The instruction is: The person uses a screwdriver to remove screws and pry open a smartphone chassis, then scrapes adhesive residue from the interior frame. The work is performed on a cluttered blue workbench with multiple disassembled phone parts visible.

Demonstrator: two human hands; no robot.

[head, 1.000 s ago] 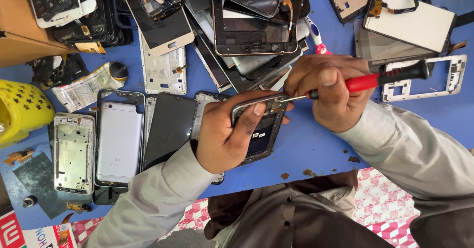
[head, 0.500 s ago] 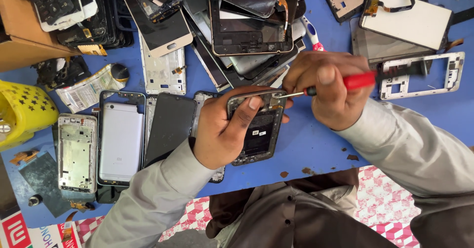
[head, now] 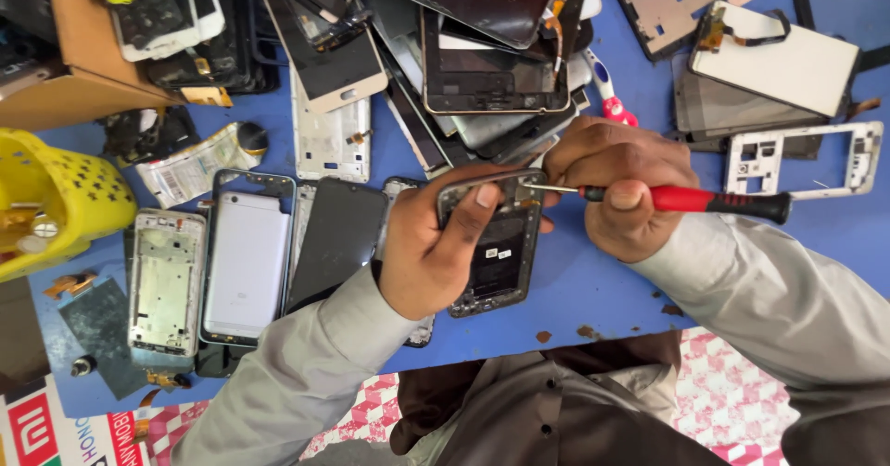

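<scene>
My left hand [head: 436, 248] grips an opened black phone body [head: 501, 253] from its left side, thumb lying across the upper edge. My right hand [head: 619, 186] is closed around a screwdriver with a red and black handle [head: 718, 202]. Its thin metal shaft points left, and the tip rests at the phone's top right corner. The phone is held just above the blue table [head: 603, 285], its inner parts facing up.
A heap of phone screens and frames [head: 464, 67] lies at the back. To the left lie a silver phone back [head: 246, 267], a dark panel [head: 338, 239] and a bare frame [head: 165, 280]. There is a yellow basket [head: 51, 197] at the far left and a white frame [head: 802, 160] at the right.
The phone has been brought lower and turned more upright in my left hand. My right hand with the screwdriver has followed it, the handle now pointing further right.
</scene>
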